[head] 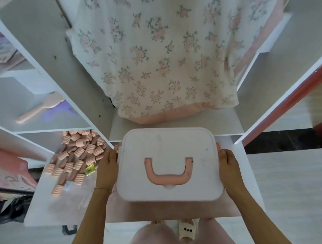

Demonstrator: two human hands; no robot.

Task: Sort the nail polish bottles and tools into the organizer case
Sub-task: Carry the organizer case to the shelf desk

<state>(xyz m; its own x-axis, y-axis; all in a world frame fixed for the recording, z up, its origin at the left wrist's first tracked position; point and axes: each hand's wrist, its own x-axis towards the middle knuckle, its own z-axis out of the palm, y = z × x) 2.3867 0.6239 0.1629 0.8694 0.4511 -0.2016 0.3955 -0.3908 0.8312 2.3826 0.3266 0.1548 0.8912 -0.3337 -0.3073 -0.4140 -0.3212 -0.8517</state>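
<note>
The white organizer case [167,149] is closed, its pink handle [169,172] folded flat on the lid. It sits over the white table's front middle. My left hand [107,168] presses flat against the case's left side, below a pink latch [116,148]. My right hand [229,166] presses against its right side, below the other latch [218,146]. A heap of several pink ribbed-cap nail polish bottles [78,155] lies on the table to the left. A small yellow-green item [89,169] lies at the heap's near edge.
A floral cloth [163,57] drapes over something behind the case. White shelf compartments stand at left, one holding a pink hairbrush [39,106]. A white panel and red edge [284,98] rise at right. The table's front edge [160,218] runs just above my knees and slipper.
</note>
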